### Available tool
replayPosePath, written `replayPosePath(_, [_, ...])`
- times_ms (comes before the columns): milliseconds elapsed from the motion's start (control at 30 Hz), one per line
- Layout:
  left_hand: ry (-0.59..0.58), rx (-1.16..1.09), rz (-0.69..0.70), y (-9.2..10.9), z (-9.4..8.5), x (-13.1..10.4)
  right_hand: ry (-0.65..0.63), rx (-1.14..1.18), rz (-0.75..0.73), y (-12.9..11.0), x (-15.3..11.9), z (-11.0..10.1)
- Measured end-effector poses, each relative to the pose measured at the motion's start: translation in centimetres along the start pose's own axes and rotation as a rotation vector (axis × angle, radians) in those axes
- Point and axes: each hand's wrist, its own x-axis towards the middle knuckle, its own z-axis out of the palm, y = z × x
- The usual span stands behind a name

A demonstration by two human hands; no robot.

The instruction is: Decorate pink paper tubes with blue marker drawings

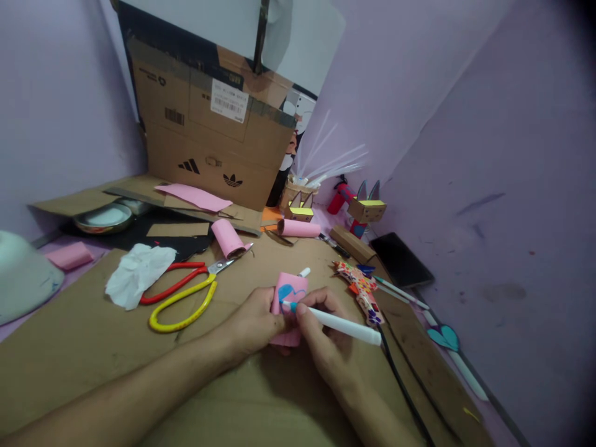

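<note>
My left hand [257, 321] is closed around a pink paper tube [291, 338], which lies flattened-looking over the cardboard. On its upper face is a blue heart drawing [289, 292], its left half filled and its right half only outlined. In my right hand [326, 329] is a white marker [347, 324] with a blue tip, and that tip touches the left part of the heart. A small white cap-like piece [304, 272] pokes out just behind the tube. Scissors [186, 292] with one red and one yellow handle lie left of my hands.
Crumpled white tissue [138, 273] lies beside the scissors. Another pink tube [227, 238] stands near their blades, and one more pink roll [298, 228] lies farther back. At right are a patterned glue gun [361, 288] with a black cord and a dark tablet [403, 259]. A cardboard box [209, 143] stands behind.
</note>
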Motion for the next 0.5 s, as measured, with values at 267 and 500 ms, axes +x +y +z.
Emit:
replayPosePath(267, [0.049,0.030,-0.004,0.4,0.2,-0.3,0.062,-0.011,0.002,-0.3,0.7,-0.5])
replayPosePath(500, [0.061,0.036,-0.001,0.5,0.2,-0.3,0.144,-0.079,-0.042,-0.4,1.1,-0.7])
